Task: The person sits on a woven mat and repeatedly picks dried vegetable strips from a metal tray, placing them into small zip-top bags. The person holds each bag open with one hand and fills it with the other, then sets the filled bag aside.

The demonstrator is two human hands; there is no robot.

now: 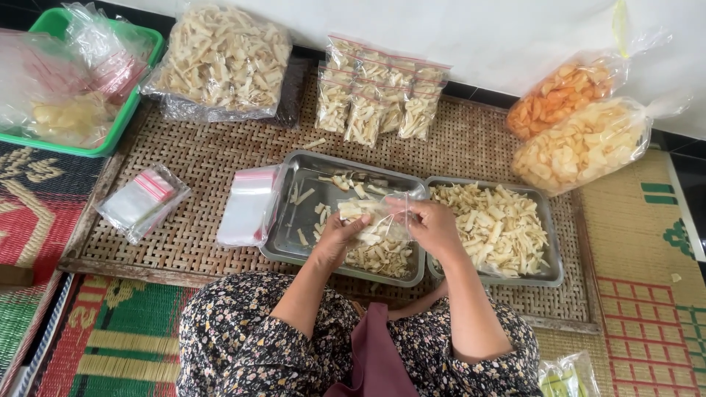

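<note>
Hands (386, 231) holding snack-filled bag (373, 220), trays (294, 220) below

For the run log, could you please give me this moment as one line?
left hand: holds small clear bag | right hand: pinches bag top | bag: part-filled with pale snack sticks, over left steel tray

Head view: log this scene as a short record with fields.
left hand: holds a small clear bag of pale snack sticks
right hand: fingers pinch the same bag's top edge
below hands: left steel tray, sparsely filled
right steel tray: heaped with sticks
filled small bags: rows at the far side of the woven mat
empty bags: stacked left of the trays
large bags of orange and yellow chips: far right
</note>
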